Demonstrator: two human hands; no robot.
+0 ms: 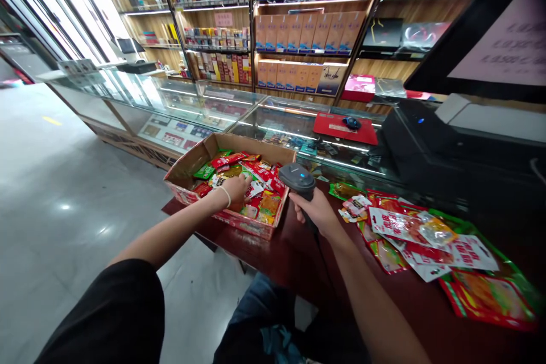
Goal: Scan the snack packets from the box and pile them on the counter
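My right hand (318, 210) is wrapped round the handle of a dark grey barcode scanner (297, 177), whose head points toward the box and shows a small blue light. Inside an open cardboard box (251, 227) filled with snack packets (229, 160), my left hand (236, 190) has its fingers curled together over the pile. Whether a packet is pinched in them is hidden. To the right of the scanner, a loose heap of red, white and green snack packets (407, 227) lies on the dark red tabletop (277, 261).
Behind the box runs a glass display counter (205, 91), with a red mat (333, 128) and a mouse (351, 123) on top. A black monitor (482, 68) stands at the right. The scanner's cable (326, 256) hangs below my right hand. Stocked shelves (315, 28) line the wall.
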